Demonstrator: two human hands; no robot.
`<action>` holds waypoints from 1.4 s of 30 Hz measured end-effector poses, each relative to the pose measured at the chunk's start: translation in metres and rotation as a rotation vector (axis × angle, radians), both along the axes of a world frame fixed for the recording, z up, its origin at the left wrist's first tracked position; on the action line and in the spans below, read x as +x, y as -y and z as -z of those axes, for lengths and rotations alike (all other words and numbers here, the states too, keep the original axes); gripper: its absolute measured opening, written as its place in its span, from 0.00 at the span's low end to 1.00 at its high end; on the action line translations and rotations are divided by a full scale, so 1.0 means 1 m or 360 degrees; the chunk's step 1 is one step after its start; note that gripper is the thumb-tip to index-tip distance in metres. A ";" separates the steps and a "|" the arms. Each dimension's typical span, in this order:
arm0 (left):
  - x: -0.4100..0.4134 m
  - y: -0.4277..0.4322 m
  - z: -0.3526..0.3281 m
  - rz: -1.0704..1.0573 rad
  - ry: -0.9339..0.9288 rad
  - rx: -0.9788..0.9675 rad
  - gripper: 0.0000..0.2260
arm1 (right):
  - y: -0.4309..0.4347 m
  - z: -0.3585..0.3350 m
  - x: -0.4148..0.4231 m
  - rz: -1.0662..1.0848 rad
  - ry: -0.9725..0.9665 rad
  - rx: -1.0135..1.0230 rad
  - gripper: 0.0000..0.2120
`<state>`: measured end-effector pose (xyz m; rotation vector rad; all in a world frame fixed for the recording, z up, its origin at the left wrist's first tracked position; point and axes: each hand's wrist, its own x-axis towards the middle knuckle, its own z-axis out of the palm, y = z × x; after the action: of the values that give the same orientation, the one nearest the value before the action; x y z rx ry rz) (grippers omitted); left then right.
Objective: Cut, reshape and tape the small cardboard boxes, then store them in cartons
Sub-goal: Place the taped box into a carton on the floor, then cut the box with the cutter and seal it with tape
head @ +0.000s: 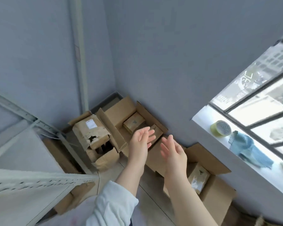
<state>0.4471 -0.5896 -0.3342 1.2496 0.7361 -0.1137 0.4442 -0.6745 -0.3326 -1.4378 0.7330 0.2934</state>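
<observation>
Both my hands hang empty above the open cartons on the floor, palms facing each other. My left hand (140, 141) has straight fingers over the far carton (119, 114), which holds two small taped cardboard boxes: one (134, 122) lies flat, another (155, 130) is partly hidden behind my fingers. My right hand (173, 151) is spread, above the flap between the cartons. The near carton (217, 191) holds a small taped box (198, 176) beside my right forearm.
A torn, taped carton (95, 136) with a white label stands at the left by the wall corner. A metal shelf rack (39, 180) fills the left foreground. On the window sill at right lie a tape roll (220, 128) and a blue cloth (248, 149).
</observation>
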 end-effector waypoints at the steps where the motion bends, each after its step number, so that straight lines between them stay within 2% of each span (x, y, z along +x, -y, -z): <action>1: -0.020 -0.003 -0.022 -0.0081 0.0081 0.0018 0.09 | -0.002 -0.023 -0.016 -0.0026 0.0065 0.0029 0.13; 3: -0.029 -0.002 -0.037 -0.0140 0.0149 0.0019 0.09 | 0.001 -0.036 -0.024 -0.0043 0.0129 0.0045 0.12; 12: -0.169 -0.019 -0.163 -0.0478 0.0614 0.0171 0.09 | -0.019 -0.153 -0.147 -0.0270 0.0489 0.0314 0.15; 19: -0.276 -0.107 -0.252 -0.0713 0.0977 0.0457 0.09 | -0.117 -0.246 -0.233 -0.0611 0.0774 0.0573 0.09; 24: -0.374 -0.207 -0.297 -0.0981 0.1077 0.0737 0.08 | -0.217 -0.291 -0.308 -0.0925 0.0926 0.0751 0.05; 29: -0.476 -0.310 -0.329 -0.1145 0.1044 0.1024 0.08 | -0.323 -0.317 -0.380 -0.1235 0.0892 0.0847 0.05; 32: -0.518 -0.366 -0.334 -0.1213 0.1000 0.1072 0.08 | -0.377 -0.322 -0.412 -0.1395 0.0906 0.0803 0.05; 40: -0.527 -0.474 -0.331 -0.1277 0.0733 0.1040 0.04 | -0.476 -0.334 -0.407 -0.1523 0.0908 0.0590 0.07; 42: -0.521 -0.499 -0.331 -0.1288 0.0682 0.1100 0.10 | -0.499 -0.337 -0.397 -0.1583 0.0931 0.0518 0.08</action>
<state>-0.0736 -0.0906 -0.0032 1.4467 0.8761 1.1178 0.0469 -0.1752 0.0043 -1.3721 -0.5322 0.6730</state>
